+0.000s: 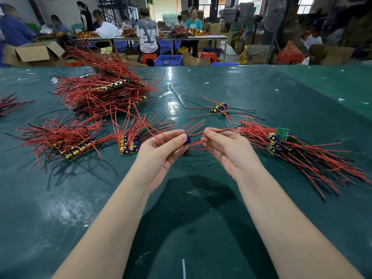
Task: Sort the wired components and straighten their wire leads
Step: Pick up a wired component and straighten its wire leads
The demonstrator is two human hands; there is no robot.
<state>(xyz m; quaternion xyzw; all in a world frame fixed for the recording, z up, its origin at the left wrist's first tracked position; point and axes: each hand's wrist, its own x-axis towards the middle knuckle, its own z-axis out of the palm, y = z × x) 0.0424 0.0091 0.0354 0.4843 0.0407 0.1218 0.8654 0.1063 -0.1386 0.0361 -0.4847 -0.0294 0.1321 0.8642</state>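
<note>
A glossy dark green table point(221, 87) (scuffed, flecked with white scraps) carries several heaps of small circuit boards with red and black wire leads: a large tangled pile point(104, 91) far left, two flatter bundles point(62, 137) point(129, 141) nearer, a small cluster point(220, 108) mid-table, and a fanned stack point(291, 150) at right.

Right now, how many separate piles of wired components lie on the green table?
6: big heap far left, pile near left, small stack by the left hand, few centre, pile right, one cut by left edge.
</note>
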